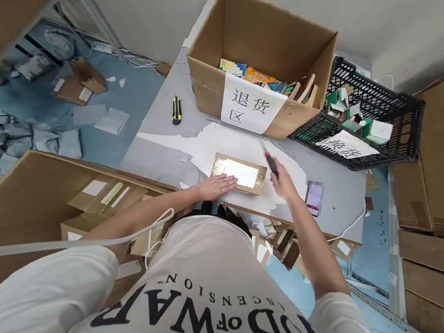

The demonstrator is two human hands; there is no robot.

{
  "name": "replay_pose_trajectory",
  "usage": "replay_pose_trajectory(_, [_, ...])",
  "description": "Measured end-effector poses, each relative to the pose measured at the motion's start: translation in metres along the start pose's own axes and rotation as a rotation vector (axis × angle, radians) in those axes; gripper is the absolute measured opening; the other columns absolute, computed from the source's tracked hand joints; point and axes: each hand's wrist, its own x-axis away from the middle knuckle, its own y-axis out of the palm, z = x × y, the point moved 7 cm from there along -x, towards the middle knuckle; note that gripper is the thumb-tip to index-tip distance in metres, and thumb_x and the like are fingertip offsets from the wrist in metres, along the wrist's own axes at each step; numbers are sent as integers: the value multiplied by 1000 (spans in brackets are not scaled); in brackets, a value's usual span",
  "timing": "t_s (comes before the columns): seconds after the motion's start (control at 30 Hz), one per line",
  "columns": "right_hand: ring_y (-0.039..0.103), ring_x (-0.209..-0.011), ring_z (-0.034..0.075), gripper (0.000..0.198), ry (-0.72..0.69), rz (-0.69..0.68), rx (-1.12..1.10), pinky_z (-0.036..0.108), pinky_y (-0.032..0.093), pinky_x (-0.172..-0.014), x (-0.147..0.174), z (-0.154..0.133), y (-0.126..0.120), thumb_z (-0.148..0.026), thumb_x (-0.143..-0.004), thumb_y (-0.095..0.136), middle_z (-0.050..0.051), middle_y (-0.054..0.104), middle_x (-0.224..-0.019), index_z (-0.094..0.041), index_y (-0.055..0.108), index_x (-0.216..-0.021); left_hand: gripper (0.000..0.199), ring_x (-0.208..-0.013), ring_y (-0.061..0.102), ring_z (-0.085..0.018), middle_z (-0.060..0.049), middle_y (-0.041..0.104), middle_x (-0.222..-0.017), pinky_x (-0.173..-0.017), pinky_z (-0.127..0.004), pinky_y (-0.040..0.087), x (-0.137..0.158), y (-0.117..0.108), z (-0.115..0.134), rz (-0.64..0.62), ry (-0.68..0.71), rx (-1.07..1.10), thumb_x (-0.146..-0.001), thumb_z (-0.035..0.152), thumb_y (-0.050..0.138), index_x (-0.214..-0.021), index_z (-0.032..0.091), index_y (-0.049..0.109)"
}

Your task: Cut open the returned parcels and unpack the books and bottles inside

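Observation:
A small taped cardboard box (260, 180) with a white label (246, 173) lies flat on the table in front of me. My left hand (216, 187) rests with outstretched fingers on the near left part of this box. To the right of the box, my right hand (283, 182) is closed around a red and black utility knife (271, 164). Its thin blade points up and to the left, above the table and apart from the box. A second knife, a yellow and black box cutter (177, 111), lies at the table's left side.
A large open carton (201, 82) holding books stands at the back. Beside it, a black plastic crate (407, 127) contains small boxes. A phone (314, 198) lies near the table's right front. On my left is a big carton (4, 200) full of parcels; a white cable (68, 244) crosses over it.

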Motion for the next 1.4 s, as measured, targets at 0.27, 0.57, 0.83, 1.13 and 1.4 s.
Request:
replay_pose_trajectory(0.27, [60, -109, 22, 54, -391, -488, 244, 35, 47, -90, -48, -112, 53, -24, -96, 39, 9, 61, -125, -29, 32, -149, 51, -140, 35, -19, -12, 44, -146, -117, -37, 28, -2, 11, -6, 96, 12, 3, -91, 8, 40, -142, 13, 42])
replay_pose_trajectory(0.57, [66, -92, 22, 57, -358, -601, 493, 29, 46, -76, -42, -109, 50, -18, -95, 38, 11, 63, -119, -31, 28, -150, 49, -139, 39, -19, -12, 47, -144, -115, -37, 31, -1, 12, -7, 127, -27, 15, -92, 7, 39, -140, 15, 46])
replay_pose_trajectory(0.83, [66, -90, 21, 65, -267, -702, 593, 28, 45, -75, -31, -96, 38, -7, -92, 37, 11, 64, -111, -32, 26, -151, 51, -140, 37, -19, -11, 46, -146, -115, -38, 32, 0, 15, -7, 112, -25, 29, -92, 7, 37, -142, 15, 43])
replay_pose_trajectory(1.13, [66, -84, 23, 60, -35, -774, 675, 29, 45, -67, 21, -19, -32, -16, -94, 35, 11, 65, -110, -37, 28, -149, 56, -140, 35, -20, -12, 45, -146, -116, -38, 30, -2, 17, -8, 56, -45, 20, -88, 7, 42, -143, 14, 42])
replay_pose_trajectory(1.4, [65, -69, 18, 62, 2, -674, 656, 28, 44, -62, 44, -4, -44, -13, -90, 39, 12, 64, -109, -36, 33, -148, 53, -139, 39, -21, -12, 46, -145, -114, -39, 32, -5, 14, -10, 12, -69, 42, -89, 9, 41, -142, 16, 44])
